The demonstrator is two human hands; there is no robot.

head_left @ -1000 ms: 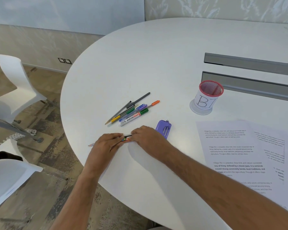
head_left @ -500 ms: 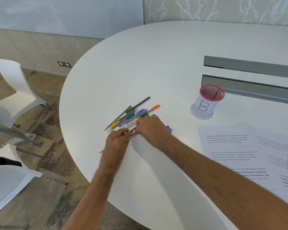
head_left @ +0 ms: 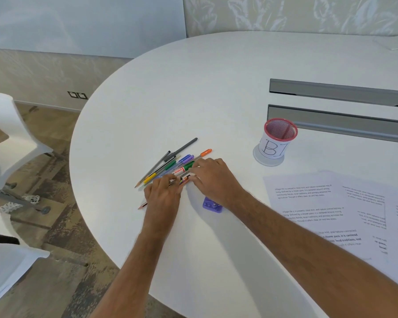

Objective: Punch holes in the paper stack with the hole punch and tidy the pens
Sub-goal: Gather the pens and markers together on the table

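Pens (head_left: 170,165) lay loose on tabletop (head_left: 216,88), cup (head_left: 276,143) empty. Both hands, left hand (head_left: 162,195) and right hand (head_left: 213,180), pinched a pencil (head_left: 184,179) beside them. Papers (head_left: 331,207) seemingly unpunched; punch (head_left: 211,205) idle.

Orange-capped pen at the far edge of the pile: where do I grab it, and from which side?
Pinch the orange-capped pen at its cap end, coming from the far right, probably. That end pokes out past the pile toward the pen cup; the right hand covers the lower barrel.
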